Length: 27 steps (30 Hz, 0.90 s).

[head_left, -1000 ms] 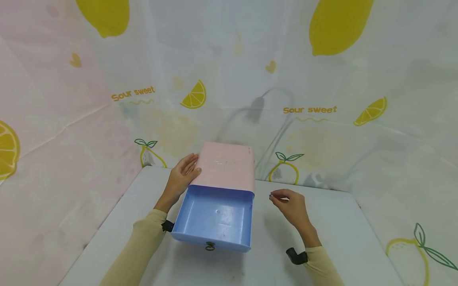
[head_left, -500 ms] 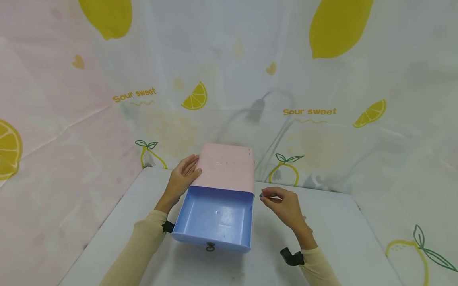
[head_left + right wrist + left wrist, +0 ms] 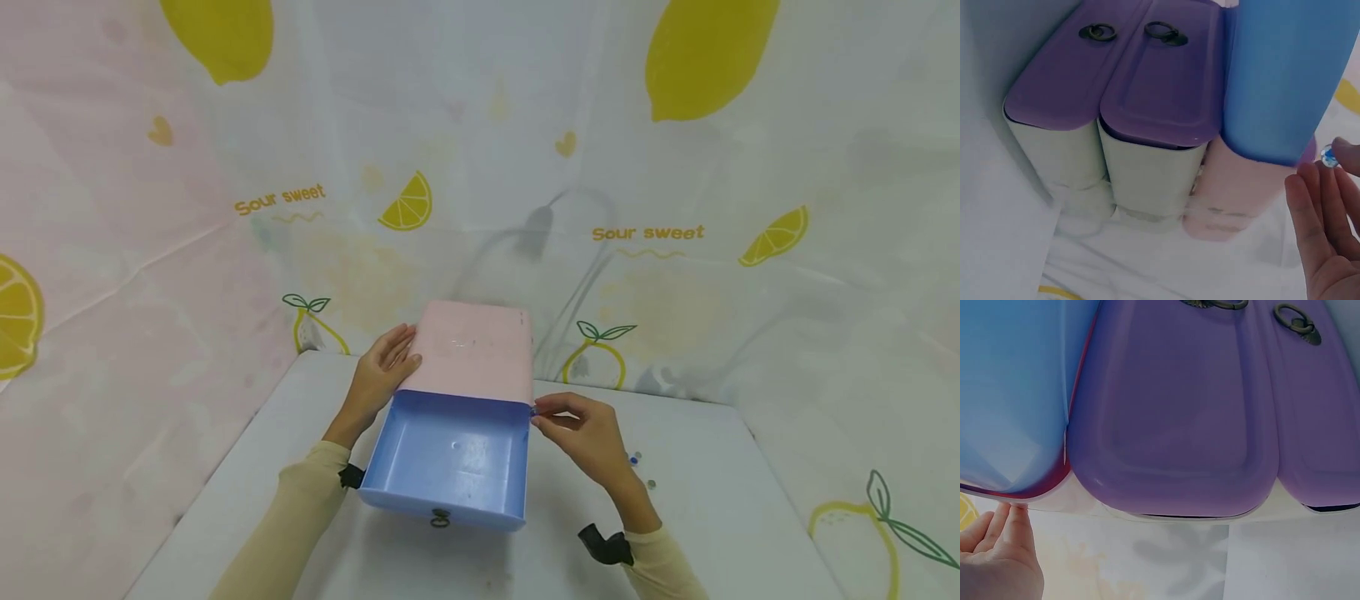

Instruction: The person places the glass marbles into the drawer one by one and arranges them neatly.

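A small drawer cabinet has a pink top (image 3: 472,354) and its blue drawer (image 3: 450,454) pulled out, bare inside, a ring handle on its front. My left hand (image 3: 375,375) rests at the cabinet's left side, fingers fairly straight and thumb near the top's edge. In the left wrist view its fingertips (image 3: 1015,512) touch the pink casing. My right hand (image 3: 588,433) is at the cabinet's right front corner, pinching a clear and blue glass marble (image 3: 1329,156) between thumb and fingers. In the head view the marble is mostly covered by the fingertips, close beside the drawer's edge.
Below the blue drawer are two shut purple drawers (image 3: 1163,75) with ring handles. Several small marbles (image 3: 651,484) lie on the white table (image 3: 697,500) behind the right wrist. A lemon-print cloth (image 3: 480,150) hangs close behind the cabinet.
My right hand has moved left with the marble, up to the cabinet's right front corner, uncovering several marbles on the table. The left hand and the drawer have stayed put.
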Available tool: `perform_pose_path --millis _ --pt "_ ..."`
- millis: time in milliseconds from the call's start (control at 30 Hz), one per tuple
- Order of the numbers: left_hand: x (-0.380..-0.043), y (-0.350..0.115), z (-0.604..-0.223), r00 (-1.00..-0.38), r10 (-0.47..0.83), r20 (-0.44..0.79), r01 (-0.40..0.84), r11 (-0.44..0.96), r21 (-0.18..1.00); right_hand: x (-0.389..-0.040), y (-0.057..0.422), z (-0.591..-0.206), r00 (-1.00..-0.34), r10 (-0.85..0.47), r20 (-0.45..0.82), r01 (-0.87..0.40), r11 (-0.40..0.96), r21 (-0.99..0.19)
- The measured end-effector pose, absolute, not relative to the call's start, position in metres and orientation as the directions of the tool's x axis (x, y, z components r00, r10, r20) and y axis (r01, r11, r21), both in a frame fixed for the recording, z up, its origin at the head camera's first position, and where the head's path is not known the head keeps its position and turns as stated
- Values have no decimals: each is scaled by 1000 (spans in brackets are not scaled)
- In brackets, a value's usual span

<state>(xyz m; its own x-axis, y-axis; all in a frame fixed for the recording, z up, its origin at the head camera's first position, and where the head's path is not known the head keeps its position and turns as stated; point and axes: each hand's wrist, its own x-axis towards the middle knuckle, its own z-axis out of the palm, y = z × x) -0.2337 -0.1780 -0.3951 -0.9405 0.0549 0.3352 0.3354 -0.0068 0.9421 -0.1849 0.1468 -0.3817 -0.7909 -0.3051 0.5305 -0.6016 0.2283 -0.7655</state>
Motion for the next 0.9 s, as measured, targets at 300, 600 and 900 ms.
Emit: perform_pose_path --millis 300,600,900 --pt "-235 -179 -394 -938 57 341 340 -18 940 -186 138 -383 -743 -357 566 -643 149 -751" --pt "-235 -178 -394 -939 61 338 337 -18 941 -164 116 -363 -713 -425 559 -645 83 -760" --pt "-234 -178 -395 -942 57 332 331 -33 943 -154 107 -360 -706 -477 524 -618 53 -785"
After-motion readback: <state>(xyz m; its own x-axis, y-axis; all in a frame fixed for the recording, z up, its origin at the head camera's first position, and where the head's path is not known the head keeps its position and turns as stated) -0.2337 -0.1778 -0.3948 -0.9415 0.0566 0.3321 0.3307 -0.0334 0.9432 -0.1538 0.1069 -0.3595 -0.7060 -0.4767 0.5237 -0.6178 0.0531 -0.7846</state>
